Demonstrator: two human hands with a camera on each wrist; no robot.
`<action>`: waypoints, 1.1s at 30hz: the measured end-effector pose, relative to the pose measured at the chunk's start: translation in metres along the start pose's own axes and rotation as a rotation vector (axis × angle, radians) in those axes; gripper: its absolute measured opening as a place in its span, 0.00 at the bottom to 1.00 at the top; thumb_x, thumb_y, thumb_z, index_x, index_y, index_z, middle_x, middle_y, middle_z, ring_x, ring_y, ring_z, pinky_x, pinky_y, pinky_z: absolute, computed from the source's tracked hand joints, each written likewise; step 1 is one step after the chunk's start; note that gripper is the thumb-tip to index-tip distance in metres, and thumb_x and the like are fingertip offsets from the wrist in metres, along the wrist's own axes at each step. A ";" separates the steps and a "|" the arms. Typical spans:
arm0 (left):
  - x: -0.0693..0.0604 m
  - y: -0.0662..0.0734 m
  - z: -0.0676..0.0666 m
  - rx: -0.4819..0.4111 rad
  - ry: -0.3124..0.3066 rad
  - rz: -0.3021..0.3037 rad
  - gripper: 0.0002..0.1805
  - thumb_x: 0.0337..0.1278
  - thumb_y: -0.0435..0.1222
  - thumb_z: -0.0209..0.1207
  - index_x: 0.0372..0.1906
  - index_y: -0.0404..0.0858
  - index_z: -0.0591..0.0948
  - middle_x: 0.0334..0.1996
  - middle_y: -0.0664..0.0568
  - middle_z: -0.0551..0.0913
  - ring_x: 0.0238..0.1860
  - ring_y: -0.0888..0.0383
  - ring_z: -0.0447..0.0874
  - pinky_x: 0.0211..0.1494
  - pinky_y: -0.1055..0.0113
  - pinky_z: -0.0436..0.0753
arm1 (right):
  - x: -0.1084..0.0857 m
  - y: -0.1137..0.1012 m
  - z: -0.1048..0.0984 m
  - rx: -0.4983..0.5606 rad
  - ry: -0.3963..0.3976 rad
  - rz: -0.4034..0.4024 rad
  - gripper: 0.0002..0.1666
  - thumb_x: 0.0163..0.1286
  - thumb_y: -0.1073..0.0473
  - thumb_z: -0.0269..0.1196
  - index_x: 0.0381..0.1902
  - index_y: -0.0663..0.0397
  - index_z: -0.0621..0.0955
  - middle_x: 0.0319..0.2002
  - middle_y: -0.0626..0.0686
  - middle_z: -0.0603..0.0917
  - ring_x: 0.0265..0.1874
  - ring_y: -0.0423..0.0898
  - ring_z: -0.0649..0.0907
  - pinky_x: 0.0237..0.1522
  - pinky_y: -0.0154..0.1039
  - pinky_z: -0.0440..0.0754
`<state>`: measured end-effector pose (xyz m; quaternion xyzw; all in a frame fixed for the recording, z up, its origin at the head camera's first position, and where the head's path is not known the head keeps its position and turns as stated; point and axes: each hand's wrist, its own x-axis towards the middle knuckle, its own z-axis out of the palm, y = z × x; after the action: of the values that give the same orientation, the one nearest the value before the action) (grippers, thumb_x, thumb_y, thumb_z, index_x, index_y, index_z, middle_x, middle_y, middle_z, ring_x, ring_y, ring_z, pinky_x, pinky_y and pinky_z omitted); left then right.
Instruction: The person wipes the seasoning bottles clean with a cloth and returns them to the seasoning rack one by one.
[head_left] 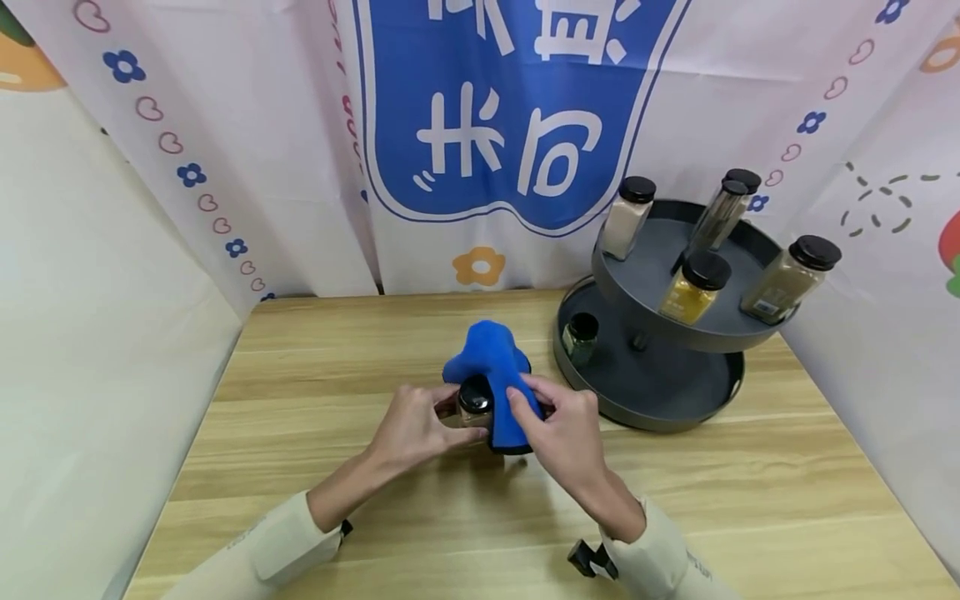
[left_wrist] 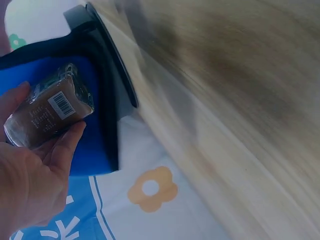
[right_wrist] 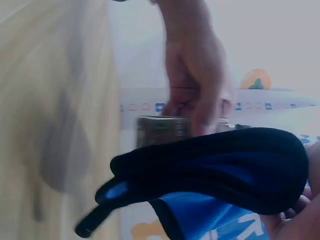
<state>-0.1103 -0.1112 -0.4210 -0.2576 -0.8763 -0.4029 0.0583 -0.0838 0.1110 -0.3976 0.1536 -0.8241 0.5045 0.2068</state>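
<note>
Above the wooden table, my left hand [head_left: 415,425] grips a small spice jar [head_left: 476,395] with a black lid. The left wrist view shows the jar [left_wrist: 52,110] tilted, with brown contents and a barcode label on its glass. My right hand [head_left: 567,429] pinches a blue cloth [head_left: 491,354] with black edging between thumb and fingers. The cloth drapes against the jar's right side and behind it, its top standing up in a fold. In the right wrist view, the folded cloth [right_wrist: 215,170] hides part of the jar [right_wrist: 162,131].
To the right stands a dark grey two-tier round rack [head_left: 660,417]. Several black-lidded jars, including a yellow one [head_left: 693,290], stand on its upper tier; a small green jar [head_left: 581,337] is on the lower. A printed curtain [head_left: 315,167] hangs behind the wooden table [head_left: 315,358].
</note>
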 end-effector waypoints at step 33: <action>-0.001 0.001 -0.004 -0.020 0.023 0.012 0.25 0.45 0.42 0.84 0.47 0.33 0.90 0.32 0.50 0.92 0.22 0.69 0.77 0.27 0.74 0.76 | -0.004 0.004 0.008 -0.020 -0.045 0.003 0.10 0.67 0.69 0.72 0.45 0.65 0.91 0.32 0.56 0.93 0.28 0.39 0.90 0.31 0.31 0.86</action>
<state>-0.1092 -0.1136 -0.4180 -0.2587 -0.8699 -0.4144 0.0682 -0.0838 0.1058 -0.4057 0.1616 -0.8337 0.4932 0.1888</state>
